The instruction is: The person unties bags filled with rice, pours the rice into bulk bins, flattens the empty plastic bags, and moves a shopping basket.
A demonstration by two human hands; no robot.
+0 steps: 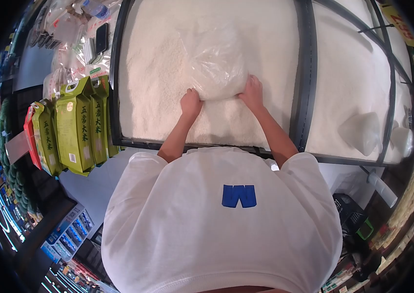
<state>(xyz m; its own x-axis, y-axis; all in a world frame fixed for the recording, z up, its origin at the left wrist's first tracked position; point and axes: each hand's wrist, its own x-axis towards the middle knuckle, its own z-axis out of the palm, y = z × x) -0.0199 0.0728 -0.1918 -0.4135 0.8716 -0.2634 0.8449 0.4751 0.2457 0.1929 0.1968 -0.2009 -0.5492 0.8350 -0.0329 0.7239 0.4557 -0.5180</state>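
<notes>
I see the dark-framed bin (pixel 307 73) of white grain (pixel 151 58), green packs (pixel 74 129) standing to its left. Mid-bin, the clear plastic bag (pixel 219 63) lies on the grain; I have the left hand (pixel 191 101) and right hand (pixel 252 93) each gripping a near corner. At far left lies a black phone (pixel 101 39).

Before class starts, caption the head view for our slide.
Left hand and right hand hold a clear bag at a bin of white grain.

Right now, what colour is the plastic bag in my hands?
The plastic bag looks see-through and whitish, best in the head view.
</notes>
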